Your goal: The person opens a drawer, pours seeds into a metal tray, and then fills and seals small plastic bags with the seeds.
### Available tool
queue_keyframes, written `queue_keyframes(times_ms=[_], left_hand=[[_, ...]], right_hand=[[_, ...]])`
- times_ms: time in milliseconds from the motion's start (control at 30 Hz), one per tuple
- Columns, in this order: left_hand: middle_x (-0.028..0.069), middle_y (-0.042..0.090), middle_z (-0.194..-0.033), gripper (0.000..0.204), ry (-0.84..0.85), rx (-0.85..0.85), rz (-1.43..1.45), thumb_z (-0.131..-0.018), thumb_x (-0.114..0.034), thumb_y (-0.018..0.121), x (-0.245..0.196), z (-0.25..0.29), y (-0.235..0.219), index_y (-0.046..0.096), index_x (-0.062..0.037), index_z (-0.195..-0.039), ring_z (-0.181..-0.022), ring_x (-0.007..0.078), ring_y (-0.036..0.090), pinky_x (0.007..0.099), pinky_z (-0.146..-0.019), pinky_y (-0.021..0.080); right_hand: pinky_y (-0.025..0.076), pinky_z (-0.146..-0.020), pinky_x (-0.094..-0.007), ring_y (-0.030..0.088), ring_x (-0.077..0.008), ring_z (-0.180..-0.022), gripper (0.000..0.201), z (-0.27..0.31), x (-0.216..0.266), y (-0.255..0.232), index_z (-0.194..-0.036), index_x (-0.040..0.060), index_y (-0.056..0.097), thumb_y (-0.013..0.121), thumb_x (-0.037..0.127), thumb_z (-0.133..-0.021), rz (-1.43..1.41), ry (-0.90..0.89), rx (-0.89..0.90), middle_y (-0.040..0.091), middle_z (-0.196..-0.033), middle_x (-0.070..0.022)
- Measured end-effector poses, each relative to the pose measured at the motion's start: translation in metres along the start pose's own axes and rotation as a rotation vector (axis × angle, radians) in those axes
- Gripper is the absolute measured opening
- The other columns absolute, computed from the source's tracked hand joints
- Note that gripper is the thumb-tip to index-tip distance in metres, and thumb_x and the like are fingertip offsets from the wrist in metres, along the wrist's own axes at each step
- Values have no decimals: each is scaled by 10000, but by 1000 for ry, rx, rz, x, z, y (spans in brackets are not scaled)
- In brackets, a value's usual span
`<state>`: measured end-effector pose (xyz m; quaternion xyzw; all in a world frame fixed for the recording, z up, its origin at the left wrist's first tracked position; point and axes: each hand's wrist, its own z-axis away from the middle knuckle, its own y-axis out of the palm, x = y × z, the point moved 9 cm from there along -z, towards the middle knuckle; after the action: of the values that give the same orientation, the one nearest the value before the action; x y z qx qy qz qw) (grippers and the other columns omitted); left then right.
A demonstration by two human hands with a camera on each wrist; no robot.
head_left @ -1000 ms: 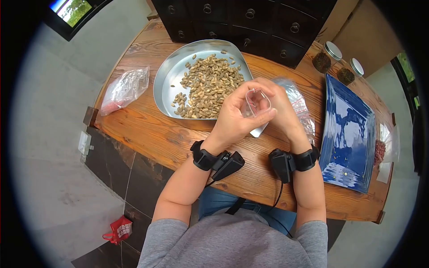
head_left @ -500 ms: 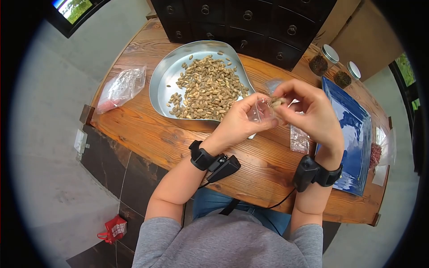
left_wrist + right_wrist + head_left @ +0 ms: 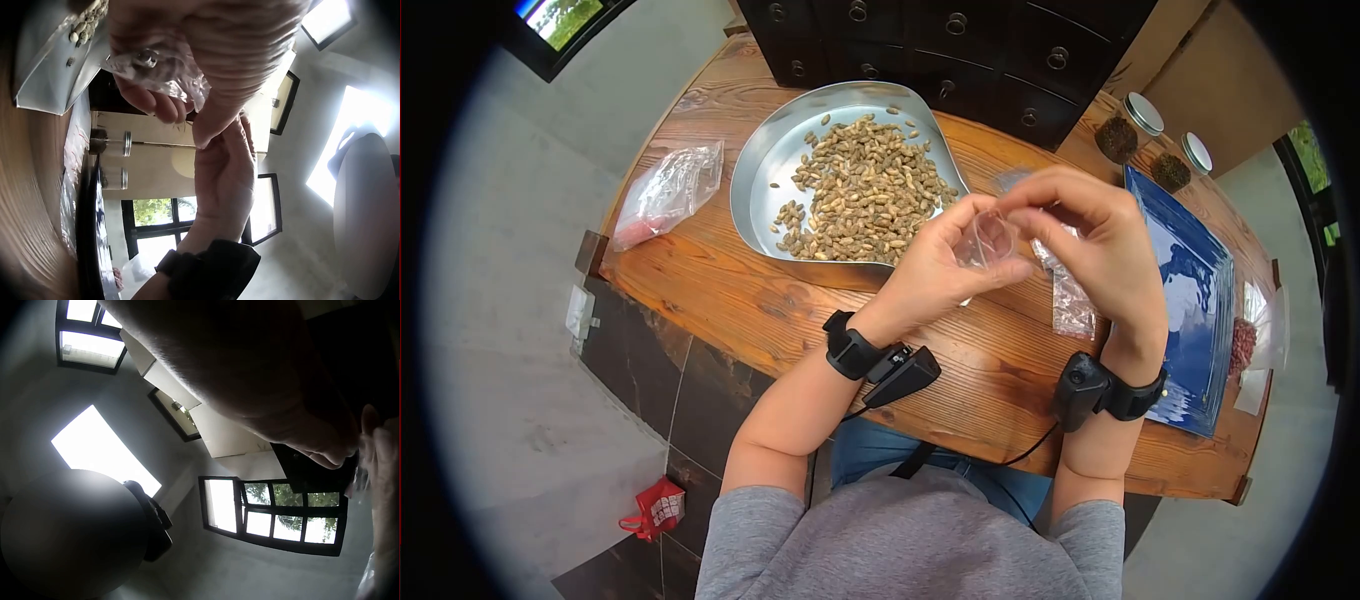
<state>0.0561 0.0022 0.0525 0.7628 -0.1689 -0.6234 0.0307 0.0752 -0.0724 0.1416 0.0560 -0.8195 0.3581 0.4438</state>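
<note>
in the head view, the left grip [image 3: 930,268] holds a small clear bag [image 3: 978,246], its round mouth facing up; the right grip [image 3: 1105,240] is bent over at the mouth's right side, whether pinching its edge i cannot tell. the pan [image 3: 746,212] lies beyond the left grip, the nearer hand.

in the left wrist view, the bag sits crumpled between left thumb and fingers.

in the right wrist view, shadow hides the right fingertips' hold.

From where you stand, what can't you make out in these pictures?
- Inside the clear plastic, head view: shine and the left hand hide it.
- Fingertips of the right hand, left wrist view: the other thumb overlaps them.
- Bottom brown pods, head view: upper pods cover them.
- Red bag writing, head view: too small.
</note>
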Motion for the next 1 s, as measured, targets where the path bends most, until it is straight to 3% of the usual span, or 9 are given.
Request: queue_keyframes(times_ms=[133, 200, 233, 267, 400, 467, 633, 933, 1000], left_hand=[[-1, 515, -802, 348, 117, -24, 214, -796, -124, 636, -20, 0, -13, 478, -33, -1092, -721, 57, 491, 189, -656, 415], [25, 526, -804, 330, 167, -59, 268, -822, -131, 598, -24, 0, -23, 469, -24, -1106, -710, 69, 495, 200, -654, 422], [32, 530, -806, 340, 186, -87, 327, -827, -135, 592, -27, 0, -27, 463, -16, -1118, -712, 72, 499, 204, -654, 424], [40, 534, -809, 350, 206, -117, 386, -832, -140, 585, -29, -1, -31, 456, -7, -1129, -714, 75, 504, 208, -654, 425], [52, 551, -837, 378, 194, -222, 349, -862, -201, 542, -32, 0, -39, 439, 12, -1157, -720, 76, 509, 218, -669, 424], [51, 554, -842, 370, 210, -264, 344, -866, -203, 534, -33, 1, -46, 444, 12, -1153, -720, 76, 509, 216, -671, 423], [45, 557, -845, 340, 261, -328, 329, -861, -182, 535, -35, 4, -56, 466, 8, -1134, -726, 73, 508, 212, -684, 422], [3, 517, -863, 301, 184, -352, 202, -823, -106, 583, -28, 5, -45, 499, -6, -1095, -777, 56, 487, 197, -721, 407], [30, 533, -828, 335, 153, -328, 119, -820, -123, 566, -24, 3, -38, 475, 16, -1111, -700, 74, 499, 208, -657, 416]], right_hand=[[454, -597, -207, 574, -77, -672, 126, -3, -28, -15, -872, -16, 634, 579, 22, -765, -176, 151, -235, 629, -742, -50], [452, -595, -228, 575, -105, -652, 150, -4, -47, 0, -884, -22, 627, 587, 55, -761, -87, 263, -133, 631, -721, -71], [454, -594, -261, 585, -164, -640, 186, -7, -45, 12, -895, -31, 620, 596, 87, -754, 51, 167, -41, 628, -713, -122], [470, -637, -318, 604, -259, -674, 205, -5, -54, 29, -910, -39, 609, 598, 75, -741, 65, 236, 79, 617, -745, -173], [457, -758, -389, 586, -329, -827, 260, 1, -59, 68, -956, -38, 580, 615, 58, -716, 283, 254, 260, 595, -861, -187], [447, -784, -388, 553, -326, -902, 314, 1, -56, 76, -992, -18, 553, 638, 72, -704, 434, 142, 174, 557, -925, -172], [442, -787, -407, 520, -333, -936, 275, 1, -53, 86, -937, -7, 537, 643, 41, -688, 380, 63, 62, 519, -924, -163], [455, -710, -429, 546, -384, -805, 182, -4, -67, 89, -888, -13, 543, 558, -12, -707, 310, -3, 0, 507, -887, -196], [455, -695, -438, 548, -391, -785, 156, -5, -74, 86, -856, -27, 547, 551, -18, -700, 232, 108, -2, 517, -876, -208]])
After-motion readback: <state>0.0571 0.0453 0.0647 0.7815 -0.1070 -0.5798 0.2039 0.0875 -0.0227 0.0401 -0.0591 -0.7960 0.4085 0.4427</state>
